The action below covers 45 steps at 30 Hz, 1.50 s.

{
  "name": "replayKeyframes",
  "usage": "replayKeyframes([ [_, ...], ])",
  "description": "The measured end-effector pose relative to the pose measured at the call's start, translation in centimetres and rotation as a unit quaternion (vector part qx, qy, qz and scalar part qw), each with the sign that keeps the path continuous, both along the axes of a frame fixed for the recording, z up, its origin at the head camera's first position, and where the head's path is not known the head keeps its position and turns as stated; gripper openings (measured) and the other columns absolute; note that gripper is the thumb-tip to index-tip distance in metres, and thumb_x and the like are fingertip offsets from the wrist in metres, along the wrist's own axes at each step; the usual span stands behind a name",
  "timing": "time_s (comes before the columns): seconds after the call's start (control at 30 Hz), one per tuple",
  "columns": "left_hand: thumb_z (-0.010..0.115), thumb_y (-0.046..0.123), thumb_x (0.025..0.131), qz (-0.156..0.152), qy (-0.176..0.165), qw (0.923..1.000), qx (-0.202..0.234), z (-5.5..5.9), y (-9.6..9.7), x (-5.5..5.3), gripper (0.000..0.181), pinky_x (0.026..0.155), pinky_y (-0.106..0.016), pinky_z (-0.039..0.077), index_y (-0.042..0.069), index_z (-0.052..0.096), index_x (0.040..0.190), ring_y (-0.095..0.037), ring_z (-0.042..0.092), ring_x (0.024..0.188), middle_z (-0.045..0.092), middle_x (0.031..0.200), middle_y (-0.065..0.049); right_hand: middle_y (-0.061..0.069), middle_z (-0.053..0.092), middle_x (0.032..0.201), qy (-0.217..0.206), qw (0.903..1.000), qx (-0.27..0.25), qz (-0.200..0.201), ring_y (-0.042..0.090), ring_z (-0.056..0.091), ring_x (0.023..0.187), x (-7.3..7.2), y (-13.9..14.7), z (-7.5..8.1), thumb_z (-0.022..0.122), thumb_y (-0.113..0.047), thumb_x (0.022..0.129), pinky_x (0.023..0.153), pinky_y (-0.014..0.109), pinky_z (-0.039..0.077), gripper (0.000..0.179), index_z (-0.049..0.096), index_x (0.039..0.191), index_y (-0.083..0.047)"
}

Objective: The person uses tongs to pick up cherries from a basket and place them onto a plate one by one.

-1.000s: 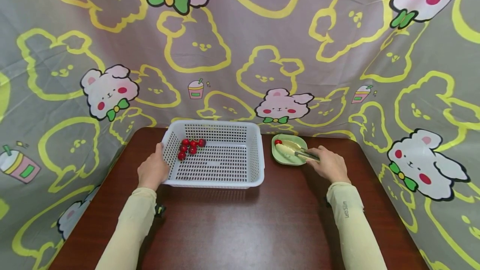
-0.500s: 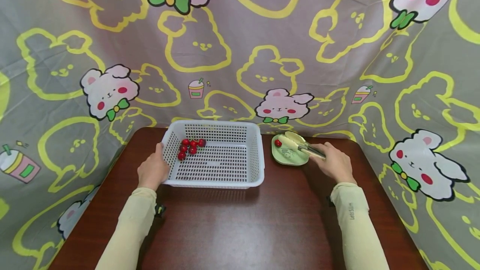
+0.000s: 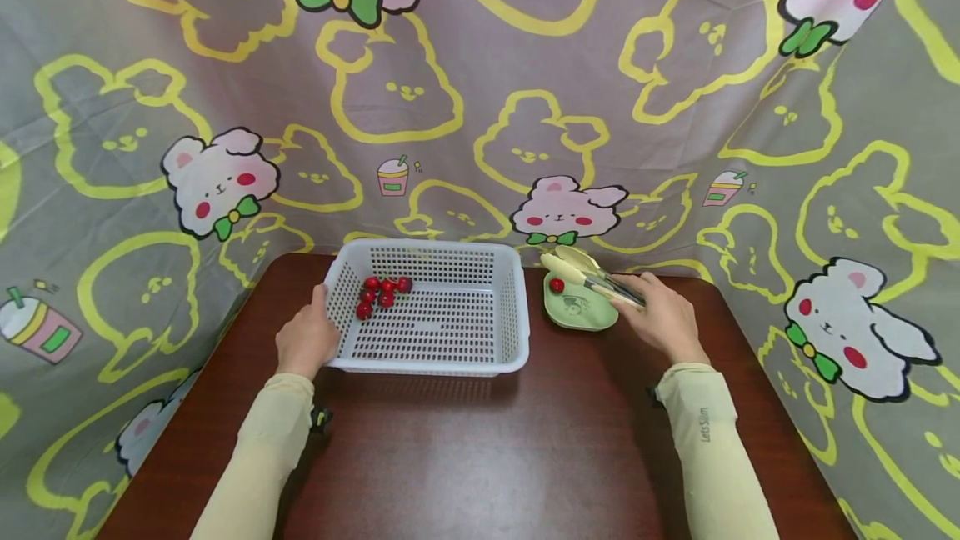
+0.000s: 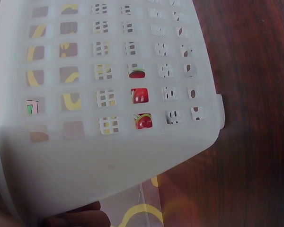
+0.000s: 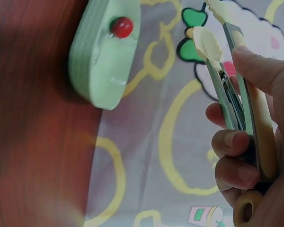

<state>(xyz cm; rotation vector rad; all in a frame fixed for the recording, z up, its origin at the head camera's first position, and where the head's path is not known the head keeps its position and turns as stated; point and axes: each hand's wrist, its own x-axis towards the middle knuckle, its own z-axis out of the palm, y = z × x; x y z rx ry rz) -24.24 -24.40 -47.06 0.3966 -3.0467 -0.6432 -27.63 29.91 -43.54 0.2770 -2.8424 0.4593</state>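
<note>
Tongs [image 5: 256, 113] within right fingers [image 5: 231, 143]

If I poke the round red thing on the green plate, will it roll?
The round red thing would probably roll: it looks nearly ball-shaped. It may be slippery, since it shines. The raised sides of the green plate might stop it.

Lettering [image 3: 705, 424]: "LetsSlim" | on: pale right sleeve [image 3: 720, 469] | runs: along forearm | view: head
</note>
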Motion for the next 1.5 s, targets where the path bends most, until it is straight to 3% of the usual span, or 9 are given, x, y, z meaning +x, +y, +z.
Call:
replayKeyframes([
  [0.2,0.056,0.009,0.095,-0.001,0.003,1.0,0.001,-0.2,-0.1,-0.1,0.072,0.057,-0.042,0.044,0.005,0.022,0.158,-0.034,0.062,0.072,0.065,0.109,-0.029,0.0,0.065,0.11,0.013,0.9997,-0.003,0.022,0.026,0.062,0.079,0.2,-1.6,1.2,0.074,-0.038,0.094,0.065,0.046,0.045,0.044,0.067,0.137,-0.03],
  [0.4,0.057,0.009,0.096,-0.001,0.004,1.0,0.005,-0.3,-0.2,-0.2,0.072,0.056,-0.041,0.043,0.005,0.022,0.159,-0.034,0.061,0.07,0.065,0.108,-0.028,0.0,0.058,0.094,0.01,0.9992,0.001,0.04,0.021,0.05,0.063,0.5,-3.4,2.1,0.075,-0.038,0.093,0.058,0.037,0.039,0.045,0.067,0.137,-0.03],
  [0.57,0.056,0.009,0.096,-0.002,0.006,1.0,0.006,-0.3,-0.2,-0.1,0.072,0.055,-0.041,0.043,0.005,0.022,0.159,-0.033,0.062,0.07,0.066,0.106,-0.028,-0.001,0.055,0.092,0.009,0.9983,0.009,0.056,0.018,0.047,0.061,0.4,-4.9,2.4,0.075,-0.04,0.093,0.058,0.036,0.039,0.047,0.066,0.138,-0.031],
  [0.8,0.056,0.009,0.095,-0.001,0.002,1.0,0.001,-0.1,-0.2,-0.2,0.072,0.057,-0.042,0.044,0.005,0.022,0.158,-0.034,0.062,0.072,0.065,0.108,-0.028,-0.001,0.063,0.104,0.014,0.9964,0.008,0.083,0.02,0.052,0.065,0.1,-7.5,2.7,0.075,-0.042,0.093,0.063,0.041,0.044,0.046,0.067,0.137,-0.032],
  [1.0,0.057,0.009,0.095,0.0,-0.003,1.0,-0.002,-0.2,-0.2,-0.3,0.072,0.057,-0.043,0.045,0.006,0.022,0.158,-0.035,0.064,0.073,0.066,0.109,-0.028,-0.002,0.067,0.123,0.019,0.9937,-0.002,0.111,0.028,0.068,0.085,-0.1,-9.7,3.1,0.074,-0.044,0.094,0.076,0.052,0.052,0.045,0.067,0.137,-0.034],
  [1.13,0.057,0.009,0.095,0.002,-0.004,1.0,-0.005,-0.1,-0.1,-0.2,0.072,0.058,-0.045,0.046,0.006,0.023,0.158,-0.035,0.064,0.074,0.066,0.11,-0.028,0.001,0.067,0.121,0.013,0.9916,-0.001,0.129,0.028,0.065,0.076,-0.2,-11.3,3.6,0.073,-0.043,0.094,0.071,0.049,0.052,0.044,0.067,0.137,-0.034],
  [1.3,0.058,0.009,0.094,0.004,-0.008,0.9999,-0.006,0.0,-0.1,-0.2,0.073,0.059,-0.045,0.046,0.006,0.022,0.158,-0.036,0.064,0.074,0.066,0.11,-0.029,0.006,0.066,0.132,0.0,0.9883,0.007,0.152,0.024,0.061,0.067,-0.3,-13.6,4.3,0.072,-0.044,0.095,0.064,0.042,0.049,0.044,0.067,0.138,-0.035],
  [1.5,0.058,0.008,0.094,-0.002,-0.005,1.0,-0.001,0.0,0.0,-0.1,0.073,0.058,-0.044,0.046,0.005,0.022,0.158,-0.035,0.064,0.073,0.066,0.108,-0.028,0.003,0.066,0.124,-0.007,0.9853,0.032,0.168,0.023,0.056,0.065,-0.8,-16.0,4.8,0.073,-0.043,0.095,0.065,0.042,0.049,0.045,0.066,0.139,-0.034],
])
